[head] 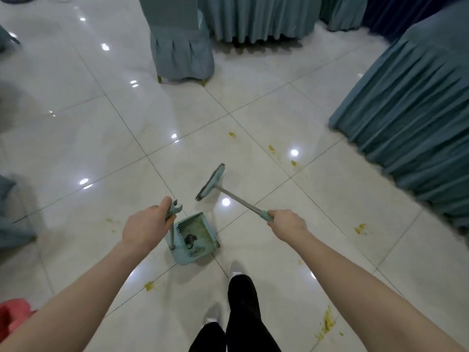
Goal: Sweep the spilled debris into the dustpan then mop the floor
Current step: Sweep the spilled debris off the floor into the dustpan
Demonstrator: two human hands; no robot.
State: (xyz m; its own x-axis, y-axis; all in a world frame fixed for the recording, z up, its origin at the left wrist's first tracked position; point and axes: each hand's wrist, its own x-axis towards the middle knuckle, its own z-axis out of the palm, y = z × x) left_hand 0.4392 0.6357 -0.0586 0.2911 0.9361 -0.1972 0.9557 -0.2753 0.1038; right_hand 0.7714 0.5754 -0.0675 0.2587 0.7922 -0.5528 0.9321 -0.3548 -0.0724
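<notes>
the left hand (147,226) is closed around the top of the dustpan handle (172,231), which stands nearly upright. the dustpan (195,237) sits on the tiled floor (101,148) just ahead of the person's feet, its mouth facing up and away toward the broom, with dark bits and yellowish dirt inside. the right hand (288,223) is wrapped around the teal grip of the broom (243,201); its long shaft runs from the hand up and left to the head (210,182), which lies just beyond the dustpan, apart from it. yellow debris (327,322) dots the floor, mostly to the right. a covered chair (181,47) and draped table (418,97) stand well beyond.
</notes>
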